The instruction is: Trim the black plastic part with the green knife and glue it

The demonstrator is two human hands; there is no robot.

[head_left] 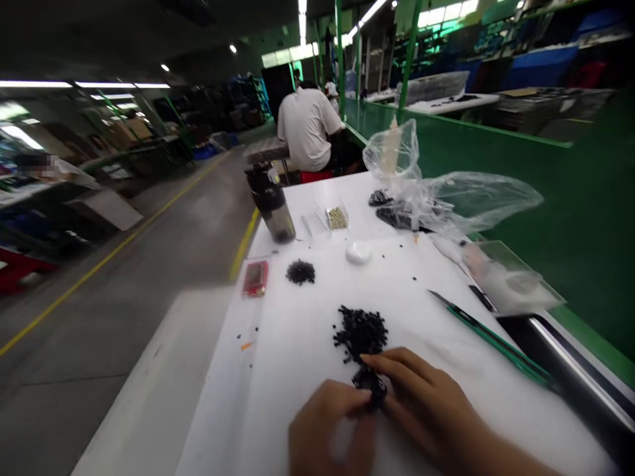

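Here, a small tangled clump of black plastic pieces (370,389) is being pinched by two bare hands above a white-topped work desk (278,390), toward the desk's near edge. The left hand (330,430) is being curled in from below, its fingers (354,396) drawn together and clamped on the clump's lower side. The right hand (421,403) is being reached across from the right, its fingers (391,367) lying close together and pressed against the clump's upper side. Just beyond the hands, a loose heap of tiny black plastic pieces (360,334) is being touched by the clump, with a few strays scattered around it. Toward the desk's left edge, a smaller black heap (300,272) and a flat red packet (255,277) are lying just apart. Along the right edge, a green-handled utility knife (496,340) is being rested with its blade pointing toward the far end. Near the far end, a tall black-capped bottle (270,205) is standing upright at the left corner, beside a small clear box of brass-coloured beads (337,218), while a crumpled clear plastic bag (476,201) is draped over dark pieces at the right corner. Beyond the desk, a person in a white shirt (307,129) is being seen seated from behind.
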